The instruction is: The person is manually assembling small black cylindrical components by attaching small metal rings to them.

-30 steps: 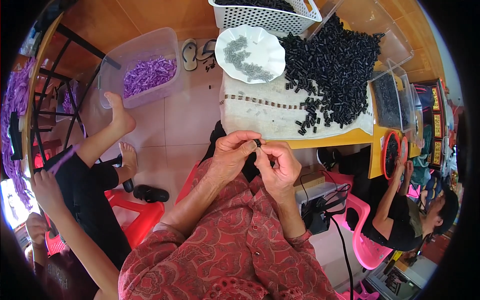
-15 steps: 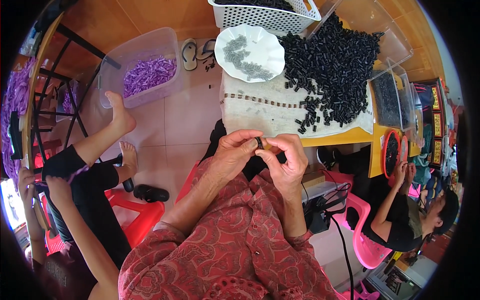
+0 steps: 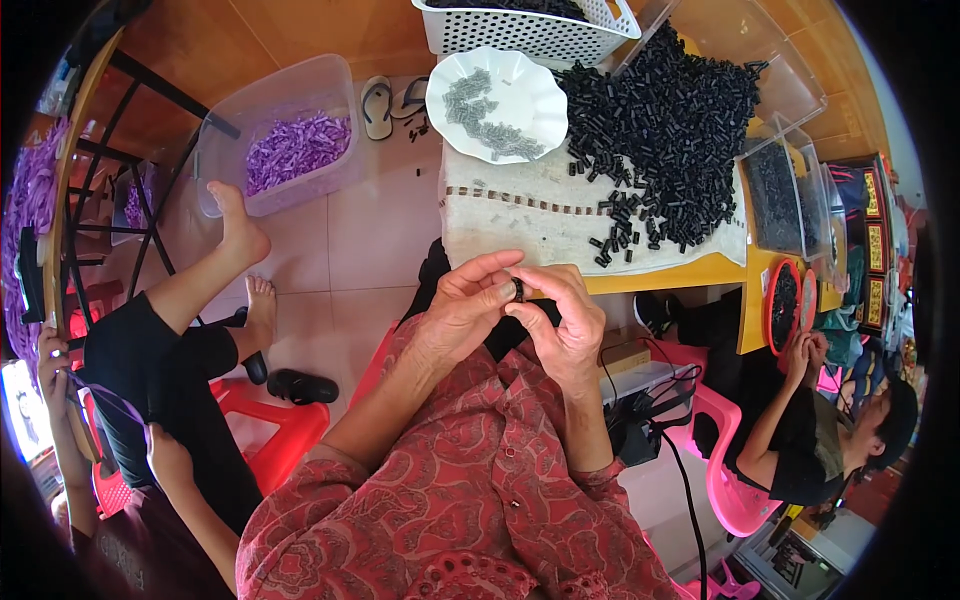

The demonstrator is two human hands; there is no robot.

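Observation:
Above my lap, just off the table's front edge, a small black tube-shaped piece is pinched between thumb and forefinger of my left hand. My right hand closes on the same piece from the other side, its forefinger and thumb bent toward it. The fingertips partly hide the piece. Beyond my hands, a large heap of similar black pieces spreads over a pale cloth. On the cloth's far left stands a white scalloped plate holding small clear pieces.
A white perforated basket of black pieces stands behind the plate. Clear plastic boxes line the table's right side. On the floor at left is a clear tub of purple strips. One co-worker sits at each side; the right one is beside a red round basket.
My hands have shifted very slightly, with the black piece still between them. The left co-worker's hand has moved lower and a purple strip is now stretched between that person's hands.

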